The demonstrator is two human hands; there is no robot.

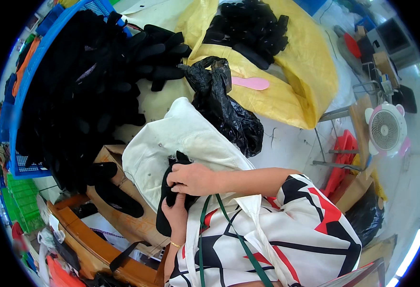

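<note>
Over my lap, a black cloth shoe (162, 221) lies lengthwise on a white cloth (147, 143). My left hand (175, 216) grips its near part from below, thumb on top. Across its upper side bends my right hand (194, 179), fingers closed and pressed onto the black fabric; whatever small thing may sit between those fingertips is hidden. Two more black shoes, one (107, 171) farther and one (119, 200) nearer, rest to the left on a brown cardboard box (136, 228).
A blue crate (24, 95) heaped with black shoes (66, 91) stands left. Ahead are a black plastic bag (234, 119), a pink insole (252, 82) and a yellow sack (310, 71) holding black pieces (250, 28). A white fan (387, 126) is at right, a wooden frame (95, 244) near left.
</note>
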